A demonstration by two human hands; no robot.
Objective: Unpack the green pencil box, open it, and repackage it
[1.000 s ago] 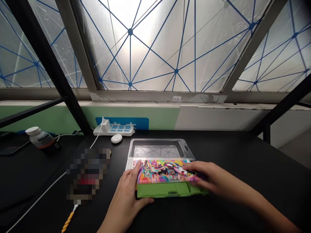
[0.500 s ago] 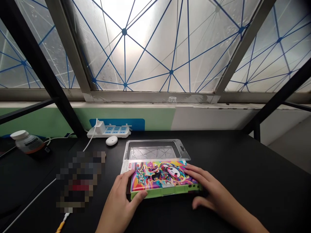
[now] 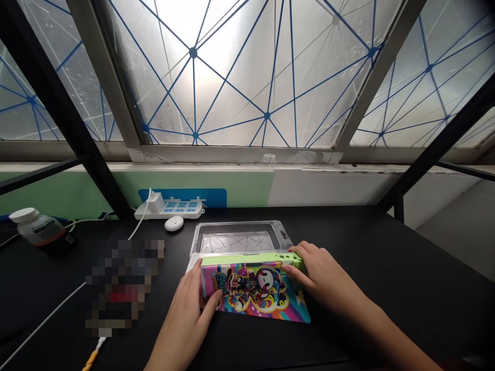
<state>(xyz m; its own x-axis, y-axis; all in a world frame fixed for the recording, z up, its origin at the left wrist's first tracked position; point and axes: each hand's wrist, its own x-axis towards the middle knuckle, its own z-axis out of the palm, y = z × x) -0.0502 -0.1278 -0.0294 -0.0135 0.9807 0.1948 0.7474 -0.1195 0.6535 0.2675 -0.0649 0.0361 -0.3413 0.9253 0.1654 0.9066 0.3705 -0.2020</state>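
Gripping 1 printed case (image 3: 257,291) at both ends, just on the near side of 1 clear plastic tray (image 3: 236,241), above 1 black table (image 3: 386,293). Closed around the left end with 1 left hand (image 3: 184,309), thumb against the colourful face. Closed over the right end with 1 right hand (image 3: 323,275), thumb also on the face, fingers at the green edge. Tilted up, with 1 colourful face towards the person and 1 long green edge uppermost. Cannot tell whether touching the table below.

Farther back, 1 white power strip (image 3: 180,208) with 1 white plug (image 3: 155,202); just in front, 1 rounded white object (image 3: 174,223). To the left, 1 pixelated patch (image 3: 124,293), contents impossible to tell, with 1 yellow spiral-wrapped cord (image 3: 89,360) at the near end. Farther left, 1 bottle (image 3: 42,233) with 1 white cap (image 3: 24,215). On 1 sill (image 3: 309,168), 1 small clear cup (image 3: 269,158).
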